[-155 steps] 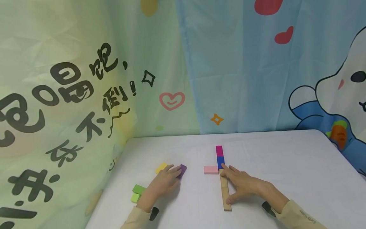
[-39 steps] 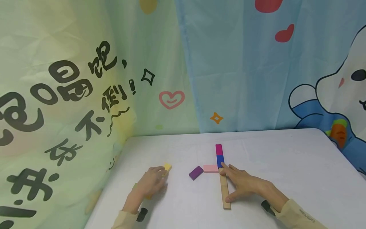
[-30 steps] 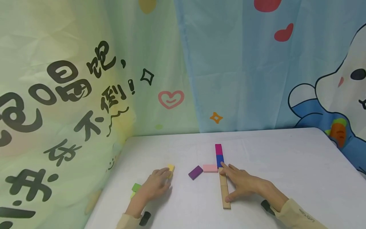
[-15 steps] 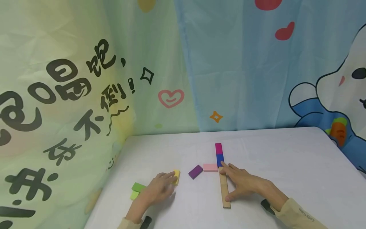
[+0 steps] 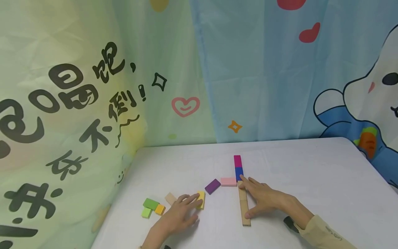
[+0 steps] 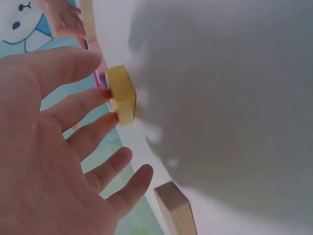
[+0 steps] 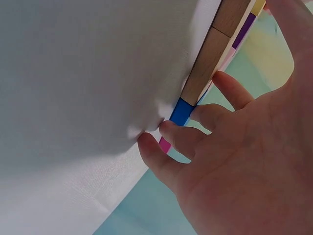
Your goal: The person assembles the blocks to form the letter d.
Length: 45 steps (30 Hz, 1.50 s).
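In the head view my left hand (image 5: 180,216) touches a yellow block (image 5: 201,200) with its fingertips. The left wrist view shows two nearly straight fingers against that block (image 6: 121,95), the thumb apart from it. My right hand (image 5: 265,199) rests its spread fingers along a column of wooden blocks (image 5: 244,207), thumb by the near end. A blue block (image 5: 239,173) and a magenta block (image 5: 237,161) continue this column at the far end. A pink block (image 5: 228,182) meets the column's left side. Beside its left end a purple block (image 5: 212,186) lies slanted.
Left of my left hand lie a green block (image 5: 151,203), a light green block (image 5: 146,212), an orange block (image 5: 160,209) and a plain wooden block (image 5: 170,198). The white table (image 5: 295,166) ends at a printed curtain (image 5: 248,76).
The purple block was moved right, close to the pink one. My left hand then slid the yellow block right and nearer, uncovering the orange and plain wooden blocks. The right hand stayed put.
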Available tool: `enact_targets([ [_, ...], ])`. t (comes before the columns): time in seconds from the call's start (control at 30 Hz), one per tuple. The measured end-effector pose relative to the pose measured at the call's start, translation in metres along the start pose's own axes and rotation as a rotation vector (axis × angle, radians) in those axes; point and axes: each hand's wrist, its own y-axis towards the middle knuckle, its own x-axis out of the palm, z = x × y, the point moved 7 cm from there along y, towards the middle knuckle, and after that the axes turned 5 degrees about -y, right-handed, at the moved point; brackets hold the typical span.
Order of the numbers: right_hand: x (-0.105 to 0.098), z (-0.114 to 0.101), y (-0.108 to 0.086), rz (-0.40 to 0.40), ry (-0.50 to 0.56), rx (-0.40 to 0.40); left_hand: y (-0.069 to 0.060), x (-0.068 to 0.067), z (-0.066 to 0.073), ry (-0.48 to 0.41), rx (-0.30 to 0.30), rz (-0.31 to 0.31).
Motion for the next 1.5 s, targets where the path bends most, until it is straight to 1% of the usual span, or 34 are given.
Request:
enact_targets([
  [0.2, 0.000, 0.000, 0.001, 0.001, 0.000, -0.003, 0.000, 0.003, 0.008, 0.032, 0.042, 0.020],
  [0.33, 0.000, 0.000, 0.001, 0.002, -0.009, -0.004, 0.000, 0.004, 0.012, 0.049, 0.056, 0.028],
  [0.63, 0.000, 0.000, 0.001, -0.001, -0.009, 0.014, 0.003, 0.004, 0.014, 0.060, 0.033, 0.002],
  [0.8, 0.000, 0.003, 0.002, 0.001, -0.011, 0.022, 0.004, 0.003, 0.014, 0.066, 0.035, 0.003],
  [1.33, 0.000, 0.000, 0.001, -0.002, -0.006, 0.007, 0.006, 0.002, 0.014, 0.065, 0.022, -0.021],
  [1.5, 0.000, -0.001, 0.001, -0.009, -0.006, 0.016, 0.006, 0.001, 0.015, 0.064, 0.017, -0.024],
])
